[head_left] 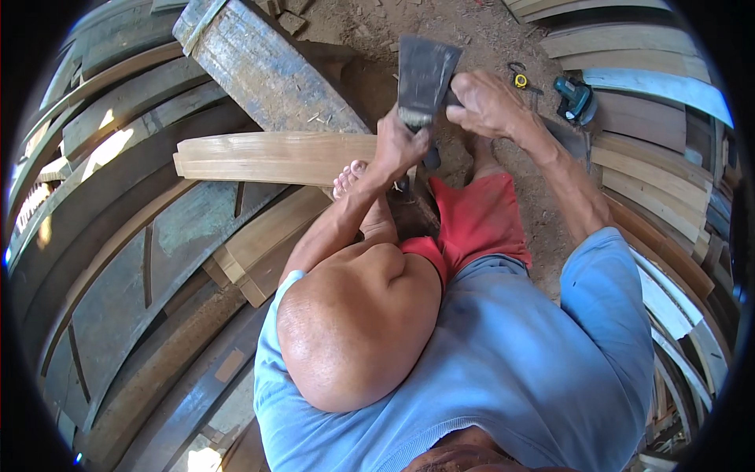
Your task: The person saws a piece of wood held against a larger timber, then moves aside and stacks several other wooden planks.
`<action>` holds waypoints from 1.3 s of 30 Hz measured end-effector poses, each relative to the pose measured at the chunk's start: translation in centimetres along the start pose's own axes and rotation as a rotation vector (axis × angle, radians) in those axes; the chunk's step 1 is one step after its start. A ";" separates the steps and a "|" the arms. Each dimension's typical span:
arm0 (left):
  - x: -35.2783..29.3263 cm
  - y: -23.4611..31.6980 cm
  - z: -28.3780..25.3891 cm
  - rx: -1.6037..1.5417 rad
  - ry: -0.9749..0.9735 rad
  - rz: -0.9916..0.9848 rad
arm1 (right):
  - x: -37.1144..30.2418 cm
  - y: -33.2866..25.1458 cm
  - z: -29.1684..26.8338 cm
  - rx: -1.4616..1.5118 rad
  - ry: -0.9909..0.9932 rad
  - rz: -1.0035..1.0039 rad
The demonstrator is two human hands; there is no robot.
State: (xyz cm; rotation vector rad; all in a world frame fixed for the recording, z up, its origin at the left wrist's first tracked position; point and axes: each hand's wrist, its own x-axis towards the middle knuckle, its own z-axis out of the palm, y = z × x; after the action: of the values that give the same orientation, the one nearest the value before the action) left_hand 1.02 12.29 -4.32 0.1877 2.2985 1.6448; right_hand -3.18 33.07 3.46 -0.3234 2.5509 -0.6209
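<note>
My left hand point(403, 146) is closed around the lower end of a tool with a broad, flared dark metal blade point(425, 75). The blade points away from me and widens toward its far edge. Beside it my right hand point(491, 104), slightly blurred, is closed with fingers curled at the blade's right side. Something dark shows at those fingertips, but its kind is hidden. A pale wooden beam point(275, 157) lies just left of my left hand, with my bare foot point(350, 178) at its near side.
A paint-worn plank point(267, 75) slants behind the beam. Stacked boards point(189, 216) fill the left, and more planks point(653, 177) line the right. A teal power tool point(576, 100) and a yellow tape measure point(520, 80) lie at the far right on the dirt floor point(543, 228).
</note>
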 end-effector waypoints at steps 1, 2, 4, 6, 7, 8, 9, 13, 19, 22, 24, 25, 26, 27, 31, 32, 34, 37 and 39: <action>0.2 -0.2 0.3 -0.053 0.006 0.022 | -0.6 0.5 0.6 -0.009 0.024 -0.029; 0.2 -0.8 0.4 -0.102 0.018 0.036 | -0.4 0.6 0.6 0.043 0.018 0.008; 0.0 0.6 0.4 -0.164 -0.018 -0.077 | -0.8 0.6 0.7 0.167 -0.028 0.090; 1.8 2.2 -0.6 -0.184 0.028 -0.015 | -1.2 0.1 -1.0 0.335 0.107 0.111; 2.9 3.1 -1.0 -0.198 0.049 0.023 | -1.3 -0.2 -2.2 0.414 0.179 0.122; 4.3 3.7 -0.2 -0.269 0.040 0.081 | -2.0 0.6 -2.8 0.412 0.272 0.134; 5.0 4.4 -1.1 -0.334 0.050 0.083 | -1.7 0.4 -3.9 0.393 0.296 0.125; 6.3 4.9 -2.9 -0.203 0.063 0.071 | -1.8 -0.3 -7.7 0.479 0.361 0.167; 6.5 3.8 -2.3 -0.139 0.074 0.072 | -3.1 0.1 -9.7 0.651 0.482 0.146; 6.0 5.1 -2.5 -0.012 0.080 0.162 | -2.1 0.4 -10.2 0.336 0.419 0.050; 5.5 5.4 -2.6 0.007 0.071 0.131 | 0.0 -0.3 -7.9 0.252 0.617 -0.071; 5.2 5.4 -2.5 0.006 0.095 0.177 | 0.6 -0.9 -6.8 0.290 0.303 0.109; 5.0 5.7 -2.1 -0.008 0.113 0.227 | 0.7 -0.1 -5.1 0.054 0.319 -0.041; 4.9 5.5 -2.0 -0.020 0.134 0.277 | 1.2 0.2 -4.4 -0.184 0.331 -0.194; 6.3 2.8 -1.9 0.055 0.066 0.159 | 2.4 0.8 -7.2 0.156 0.255 -0.033; 6.8 3.6 -1.9 0.108 0.043 0.205 | 2.8 0.8 -7.4 0.269 0.371 0.014; 6.7 3.9 -1.5 0.087 0.036 0.164 | 3.5 0.8 -7.0 0.416 0.381 0.106; 5.6 3.1 -1.2 0.045 0.043 0.087 | 2.9 0.7 -3.9 0.018 0.162 -0.177; 3.5 2.5 -0.6 0.011 0.075 0.064 | 2.4 1.5 -2.6 0.026 0.126 -0.119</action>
State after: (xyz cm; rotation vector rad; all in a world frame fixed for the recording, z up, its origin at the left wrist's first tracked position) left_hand -2.65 13.61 -2.38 0.2082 2.3808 1.6974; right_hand -6.78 34.57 3.77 -0.4421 2.6557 -0.7400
